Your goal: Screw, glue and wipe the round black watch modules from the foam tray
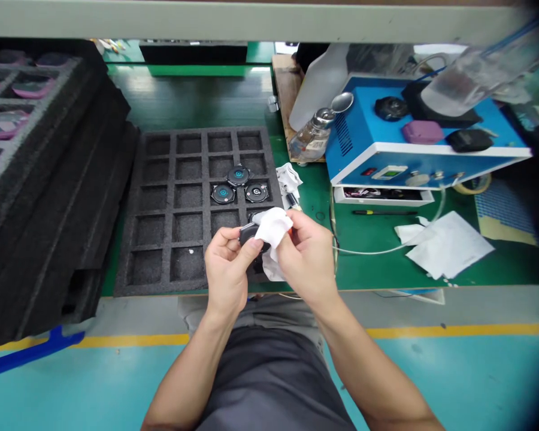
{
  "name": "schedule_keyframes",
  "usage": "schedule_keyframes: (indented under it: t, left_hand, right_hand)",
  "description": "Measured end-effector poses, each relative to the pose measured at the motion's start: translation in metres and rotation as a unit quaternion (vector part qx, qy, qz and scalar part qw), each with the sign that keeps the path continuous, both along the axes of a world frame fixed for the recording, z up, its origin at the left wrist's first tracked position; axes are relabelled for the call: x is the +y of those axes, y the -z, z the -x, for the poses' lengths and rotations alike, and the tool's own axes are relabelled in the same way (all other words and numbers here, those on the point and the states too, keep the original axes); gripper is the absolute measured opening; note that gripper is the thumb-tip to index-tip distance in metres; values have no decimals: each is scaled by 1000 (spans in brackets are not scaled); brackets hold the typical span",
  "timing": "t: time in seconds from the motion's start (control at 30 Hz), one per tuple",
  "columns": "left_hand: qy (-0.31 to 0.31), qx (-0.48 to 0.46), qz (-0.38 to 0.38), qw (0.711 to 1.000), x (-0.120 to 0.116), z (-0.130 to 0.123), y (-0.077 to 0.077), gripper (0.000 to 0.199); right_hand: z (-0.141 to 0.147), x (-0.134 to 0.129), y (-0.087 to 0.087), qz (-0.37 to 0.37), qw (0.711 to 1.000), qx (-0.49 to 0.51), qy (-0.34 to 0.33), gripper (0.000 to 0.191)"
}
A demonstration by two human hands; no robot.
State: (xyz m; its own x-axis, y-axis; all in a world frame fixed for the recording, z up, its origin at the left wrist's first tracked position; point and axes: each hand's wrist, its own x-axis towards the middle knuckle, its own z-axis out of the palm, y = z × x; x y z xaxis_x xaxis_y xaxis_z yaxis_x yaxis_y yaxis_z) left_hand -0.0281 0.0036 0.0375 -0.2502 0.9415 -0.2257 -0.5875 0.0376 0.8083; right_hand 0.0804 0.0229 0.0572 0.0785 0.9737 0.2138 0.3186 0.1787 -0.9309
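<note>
My left hand (228, 263) grips a round black watch-like part (248, 234) by its edge, thumb on the near side. A white wiping cloth (273, 227) is pinched in my right hand (309, 251) and lies against the part, covering some of it. Both hands are over the near right corner of a dark foam tray (170, 240) with square pockets. Similar round black parts (223, 193) with teal or pale marks sit in and across the pockets just beyond my hands. The underside of the held part is hidden.
Stacked foam trays (72, 149) rise on the left. On the right stand a blue machine (363, 129), a glass bottle (312, 134) with a metal top and a white bottle (318, 84). White sheets (449, 244), a pen (384, 212) and a thin hose (377, 252) lie on the green bench.
</note>
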Motion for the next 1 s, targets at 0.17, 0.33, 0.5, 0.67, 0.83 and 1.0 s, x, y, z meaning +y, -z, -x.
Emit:
schedule_keyframes:
  t: [0.17,0.33,0.5,0.67,0.83,1.0]
  left_hand:
    - [-24,-20,5,1000,1,2,1,42]
    - [48,-5,-6,999,-2,4,1,37]
    - [70,-53,31,996,-3,7,-4,37]
    - [62,-79,36,994,-1,8,-4,38]
    - [69,-89,30,993,-1,7,-3,35]
    - [70,-89,29,993,-2,8,-4,35]
  right_hand:
    - [-2,-13,4,1,998,-53,17,7]
    - [-6,3,-2,-14,998,-67,10,9]
    - [-25,22,-2,-10,999,-42,30,12]
    - [-47,15,-3,-8,999,-21,31,7]
    - [-54,1,-8,35,999,-5,11,7]
    - [-50,-5,-9,61,998,11,-23,8]
